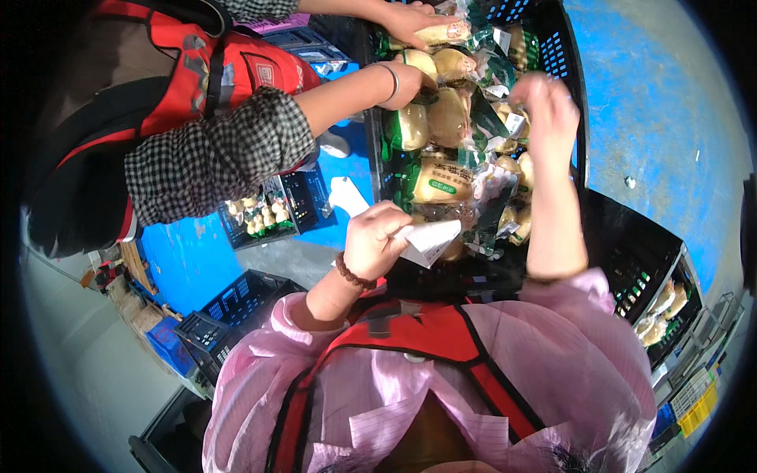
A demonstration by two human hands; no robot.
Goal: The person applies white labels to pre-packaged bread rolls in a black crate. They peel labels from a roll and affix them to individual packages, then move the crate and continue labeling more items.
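Note:
My left hand (375, 236) grips a strip of white paper labels (430, 239), whose printed end sticks out to the right and whose tail (348, 195) trails behind the fist. Below it stands a black plastic crate (582, 142) filled with plastic-wrapped pale yellow vegetables (440, 183) in green-and-clear bags. Several bags carry white labels (514, 124). Motion blurs my right hand (549, 112), raised over the crate's right side near the labelled bags; whether its fingers hold anything is unclear.
Across the crate's left side, a co-worker in a checked sleeve (219, 154) has one hand (408, 86) and another hand (411, 23) on the bags. A smaller crate of produce (257, 219) and a black crate (248, 301) sit left; more stacked crates (639, 248) stand right.

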